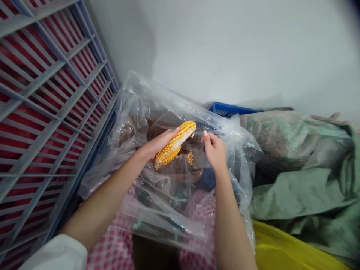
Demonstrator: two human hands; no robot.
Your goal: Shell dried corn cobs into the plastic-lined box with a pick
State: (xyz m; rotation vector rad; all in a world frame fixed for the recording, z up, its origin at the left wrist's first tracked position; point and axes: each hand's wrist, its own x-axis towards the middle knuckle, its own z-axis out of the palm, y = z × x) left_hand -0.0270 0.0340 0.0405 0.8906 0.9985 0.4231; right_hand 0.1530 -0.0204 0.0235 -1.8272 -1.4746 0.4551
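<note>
- My left hand point(159, 144) curls around a dried ear of corn point(174, 145), fingers spread along one side, with the tip pointing up and away from me.
- The ear sits above the mouth of a clear plastic bag point(157, 112), held in the air and not resting on anything.
- Rows of yellow-orange kernels remain on the ear, beside a long pale strip of bare cob. It looks stiff, light and fairly hard, with a bumpy grip; the kernels seem loose enough to drop off if squeezed.
- The bare strip looks like the surest place to take hold, since it has no kernels to dislodge.
- My right hand point(215, 150) sits just beside the ear, not touching it, with the thumb and fingertips pinched together. I cannot tell whether they hold a kernel.
- A small clump of kernels point(190, 158) lies just below the ear, near the bag's inner surface.
- Loose folds of the bag rise around both wrists — soft, crinkled and likely to snag my hands.
- A grey slatted crate point(53, 112) stands to the left, and a blue plastic basket point(229, 109) sits behind the bag.
- A green woven sack point(303, 187) bulges to the right, against a white wall point(239, 48).
</note>
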